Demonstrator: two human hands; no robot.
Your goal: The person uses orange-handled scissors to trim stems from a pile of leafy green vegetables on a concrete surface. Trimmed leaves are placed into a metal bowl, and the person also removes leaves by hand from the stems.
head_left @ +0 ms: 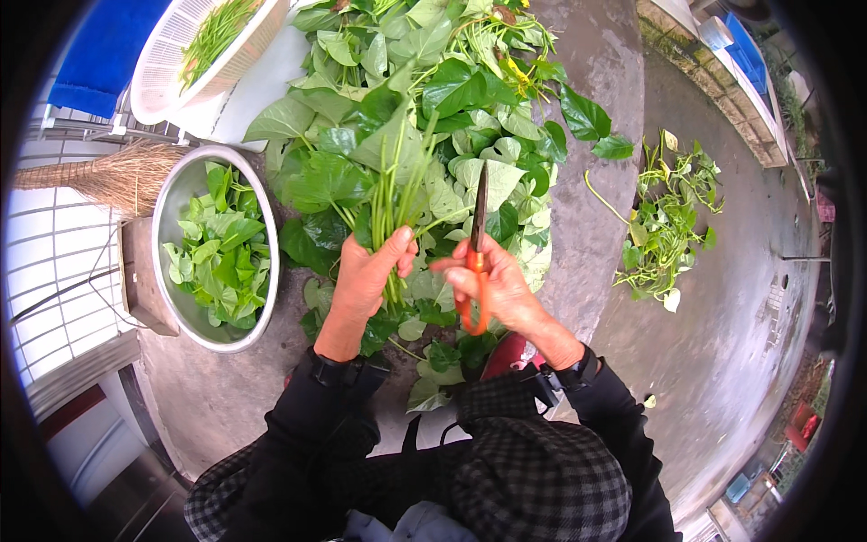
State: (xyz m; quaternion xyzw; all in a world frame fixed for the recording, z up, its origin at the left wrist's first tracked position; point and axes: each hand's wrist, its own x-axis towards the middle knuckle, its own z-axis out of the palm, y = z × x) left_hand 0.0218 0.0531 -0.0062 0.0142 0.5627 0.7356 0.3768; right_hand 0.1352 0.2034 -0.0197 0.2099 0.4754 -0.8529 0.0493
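Note:
My left hand (375,271) grips a bunch of long green stems (393,190) topped with broad leaves. Just to its right, my right hand (492,285) holds orange-handled scissors (480,199), their dark blades pointing up and looking closed, beside a stem. Beneath both hands lies a large pile of leafy greens (456,90), hiding much of the ground. At the left, a metal basin (164,230) holds loose green leaves (217,239).
A white plastic basket (153,81) of cut stems sits at the top left, near a straw broom (108,176) and blue object (104,50). A smaller heap of leafy vines (668,221) lies on the concrete (686,379) to the right, below a low wall (741,108).

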